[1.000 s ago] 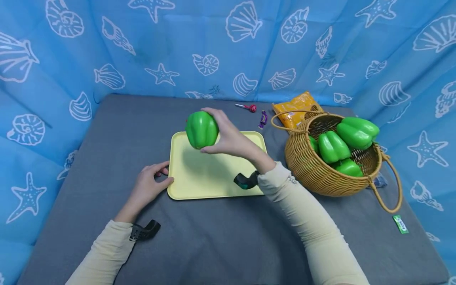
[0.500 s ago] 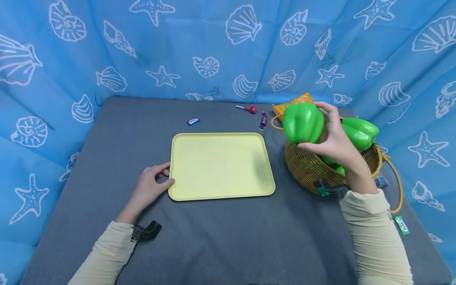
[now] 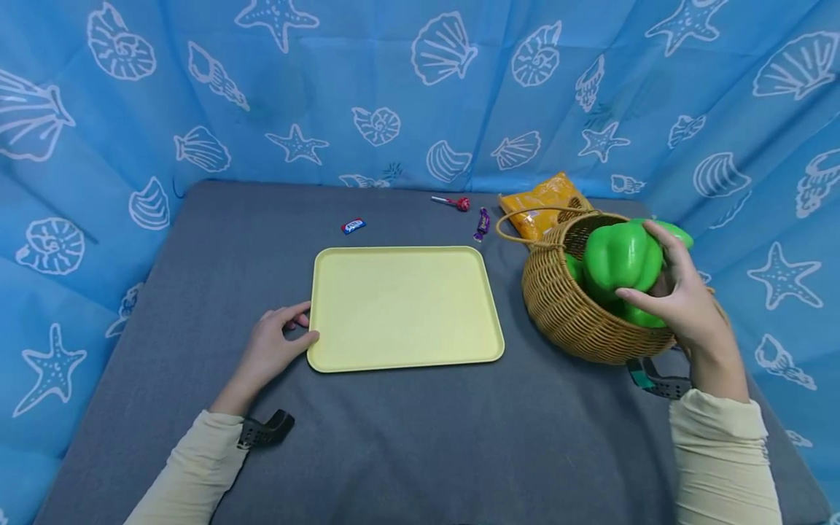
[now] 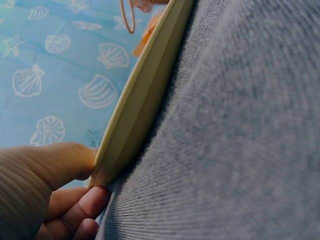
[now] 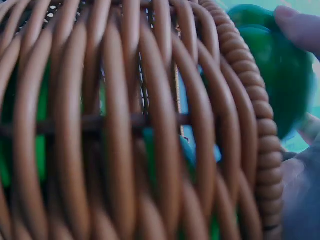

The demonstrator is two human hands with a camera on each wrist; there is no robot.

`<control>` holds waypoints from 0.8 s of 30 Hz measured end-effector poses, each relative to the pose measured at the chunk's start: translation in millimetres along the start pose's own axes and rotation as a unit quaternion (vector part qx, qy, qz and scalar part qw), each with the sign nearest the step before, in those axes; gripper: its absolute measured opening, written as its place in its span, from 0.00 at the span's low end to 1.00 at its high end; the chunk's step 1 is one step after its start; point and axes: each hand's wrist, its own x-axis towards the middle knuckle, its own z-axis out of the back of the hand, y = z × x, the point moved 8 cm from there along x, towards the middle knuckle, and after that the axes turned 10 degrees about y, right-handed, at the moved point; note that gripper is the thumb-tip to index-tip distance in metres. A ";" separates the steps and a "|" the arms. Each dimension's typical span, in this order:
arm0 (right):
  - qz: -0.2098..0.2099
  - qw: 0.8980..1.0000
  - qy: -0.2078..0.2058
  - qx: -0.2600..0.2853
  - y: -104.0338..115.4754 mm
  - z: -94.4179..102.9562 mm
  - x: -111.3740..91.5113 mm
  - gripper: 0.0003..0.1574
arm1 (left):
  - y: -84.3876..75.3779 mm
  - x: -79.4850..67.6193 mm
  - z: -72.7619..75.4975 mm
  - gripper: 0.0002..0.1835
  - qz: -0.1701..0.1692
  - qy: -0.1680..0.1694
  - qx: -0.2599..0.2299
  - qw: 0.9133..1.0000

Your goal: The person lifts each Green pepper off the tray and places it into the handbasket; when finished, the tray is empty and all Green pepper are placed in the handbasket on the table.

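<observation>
My right hand [image 3: 692, 310] grips a green bell pepper [image 3: 620, 255] between thumb and fingers at the mouth of the wicker basket [image 3: 571, 317]. Other green peppers lie in the basket, partly hidden behind the held one. The right wrist view shows the woven side [image 5: 117, 100] close up, with the held pepper [image 5: 275, 75] just past the braided rim. On the left, my left hand [image 3: 272, 343] pinches the edge of a pale yellow tray [image 3: 407, 310]; in the left wrist view the thumb is on the rim [image 4: 122, 115] and fingertips are beneath it. Nothing lies on the tray.
Behind the tray are a small blue-and-red wrapped candy [image 3: 353, 226], a red lollipop [image 3: 459, 203] and a purple wrapped candy [image 3: 482, 224]. An orange packet [image 3: 541, 204] lies behind the basket, whose looped handle [image 3: 508, 226] sticks out leftward. Blue curtains surround the grey table.
My right hand has carried the pepper from above the tray rightward to the basket and lowered it at the opening. The blue-and-red candy came into view. The left hand stays on the tray.
</observation>
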 end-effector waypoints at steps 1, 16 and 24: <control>0.009 1.000 0.005 0.005 0.5 -0.1 0.4 0.57 | 0.1 -0.3 0.3 0.27 -0.001 -0.001 0.000 1.000; 0.080 0.997 0.020 0.011 18.5 -3.5 13.4 0.51 | -0.8 -1.1 2.9 0.27 -0.001 -0.010 -0.003 1.000; 0.023 0.994 -0.023 -0.101 21.4 -4.3 16.2 0.44 | 0.9 2.3 -0.5 0.28 0.011 0.014 -0.003 1.000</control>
